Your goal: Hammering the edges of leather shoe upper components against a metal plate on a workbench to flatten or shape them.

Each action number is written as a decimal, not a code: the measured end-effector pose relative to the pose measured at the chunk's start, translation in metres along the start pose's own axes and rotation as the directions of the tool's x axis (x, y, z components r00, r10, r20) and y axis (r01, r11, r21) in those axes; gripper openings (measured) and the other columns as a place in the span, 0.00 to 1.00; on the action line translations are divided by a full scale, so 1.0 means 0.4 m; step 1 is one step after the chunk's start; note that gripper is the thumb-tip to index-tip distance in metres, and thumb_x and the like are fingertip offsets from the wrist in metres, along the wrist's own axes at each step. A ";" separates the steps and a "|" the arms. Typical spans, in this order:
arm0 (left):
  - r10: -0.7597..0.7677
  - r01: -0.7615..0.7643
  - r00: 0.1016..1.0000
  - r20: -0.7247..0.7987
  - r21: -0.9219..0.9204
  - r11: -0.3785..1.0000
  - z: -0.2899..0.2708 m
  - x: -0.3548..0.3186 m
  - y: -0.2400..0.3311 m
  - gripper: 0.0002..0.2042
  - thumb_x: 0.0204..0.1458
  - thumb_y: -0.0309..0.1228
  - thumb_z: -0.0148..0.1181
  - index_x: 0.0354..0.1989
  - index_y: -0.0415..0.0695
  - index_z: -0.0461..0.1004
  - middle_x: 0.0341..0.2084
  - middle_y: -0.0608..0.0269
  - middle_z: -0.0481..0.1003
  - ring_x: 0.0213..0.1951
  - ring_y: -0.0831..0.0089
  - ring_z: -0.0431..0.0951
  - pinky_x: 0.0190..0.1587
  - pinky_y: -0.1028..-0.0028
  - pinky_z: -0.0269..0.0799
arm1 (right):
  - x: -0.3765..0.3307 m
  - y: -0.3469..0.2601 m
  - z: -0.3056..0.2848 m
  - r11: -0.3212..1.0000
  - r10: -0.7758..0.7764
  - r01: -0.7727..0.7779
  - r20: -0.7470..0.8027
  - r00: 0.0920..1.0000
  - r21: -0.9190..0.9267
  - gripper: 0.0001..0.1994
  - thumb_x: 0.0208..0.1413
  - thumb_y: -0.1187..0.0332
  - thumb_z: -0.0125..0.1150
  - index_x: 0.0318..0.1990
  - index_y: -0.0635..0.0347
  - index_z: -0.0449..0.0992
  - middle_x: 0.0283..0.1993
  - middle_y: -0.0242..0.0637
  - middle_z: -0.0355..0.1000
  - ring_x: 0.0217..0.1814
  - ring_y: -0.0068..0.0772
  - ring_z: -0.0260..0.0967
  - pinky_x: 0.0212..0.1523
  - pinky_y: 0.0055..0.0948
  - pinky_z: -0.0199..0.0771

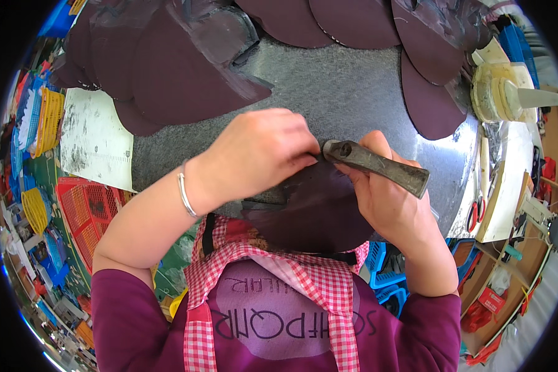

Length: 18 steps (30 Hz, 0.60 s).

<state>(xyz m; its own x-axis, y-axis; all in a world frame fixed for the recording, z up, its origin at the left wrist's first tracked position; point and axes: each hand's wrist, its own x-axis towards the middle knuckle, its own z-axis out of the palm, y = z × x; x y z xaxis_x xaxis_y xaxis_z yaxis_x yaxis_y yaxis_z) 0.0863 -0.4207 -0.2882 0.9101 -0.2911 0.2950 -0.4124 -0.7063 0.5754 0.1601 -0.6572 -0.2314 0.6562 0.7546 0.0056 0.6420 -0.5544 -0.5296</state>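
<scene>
A dark brown, leather-like piece [316, 211] with a rounded lower edge lies at the near side of the grey work surface, against my apron. My left hand [260, 149] is closed, its fingertips pinched at the far edge of this piece. Just to the right, my right hand [394, 192] is wrapped round a hammer. The worn metal hammer head [384, 168] points down to the right, and its narrow end is close to my left fingertips. The hammer's handle is mostly hidden by the hand.
Overlapping dark brown pieces [180, 80] lie at the far left, with more brown pieces [431, 93] at the far right. A round cream-coloured pot [499, 93], red-handled scissors [475, 214] and a white board [508, 186] are at the right. Red [90, 208] and yellow baskets [46, 121] stand left.
</scene>
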 end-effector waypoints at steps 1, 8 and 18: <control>-0.027 0.022 0.999 -0.036 -0.116 0.993 -0.006 -0.001 -0.011 0.10 0.48 0.27 0.76 0.39 0.45 0.86 0.33 0.65 0.79 0.36 0.64 0.81 0.39 0.64 0.79 | 0.004 0.005 -0.002 1.000 -0.006 0.006 0.001 1.000 0.000 0.10 0.63 0.71 0.70 0.41 0.58 0.71 0.33 0.47 0.79 0.33 0.60 0.80 0.29 0.50 0.78; -0.053 0.050 0.998 -0.045 -0.067 0.996 0.003 -0.031 0.023 0.10 0.48 0.27 0.76 0.40 0.44 0.86 0.34 0.64 0.79 0.37 0.61 0.81 0.40 0.62 0.79 | 0.023 -0.006 -0.003 0.996 -0.084 0.085 0.032 0.996 -0.008 0.11 0.62 0.71 0.72 0.41 0.57 0.71 0.31 0.48 0.79 0.32 0.59 0.80 0.27 0.48 0.77; -0.121 0.112 0.991 -0.066 -0.127 0.986 -0.018 -0.064 0.036 0.08 0.48 0.26 0.76 0.37 0.45 0.86 0.34 0.64 0.79 0.38 0.62 0.81 0.41 0.64 0.80 | 0.051 -0.012 -0.007 0.996 -0.089 0.091 0.093 0.992 -0.011 0.13 0.63 0.69 0.71 0.41 0.57 0.68 0.31 0.47 0.79 0.32 0.58 0.80 0.27 0.49 0.76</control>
<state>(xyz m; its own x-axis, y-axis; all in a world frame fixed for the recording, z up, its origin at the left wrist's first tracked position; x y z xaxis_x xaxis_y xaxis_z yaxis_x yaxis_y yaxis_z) 0.0568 -0.4190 -0.2820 0.9485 -0.1609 0.2729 -0.3102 -0.6468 0.6967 0.1714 -0.6402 -0.2265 0.5562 0.8306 -0.0263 0.7031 -0.4872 -0.5179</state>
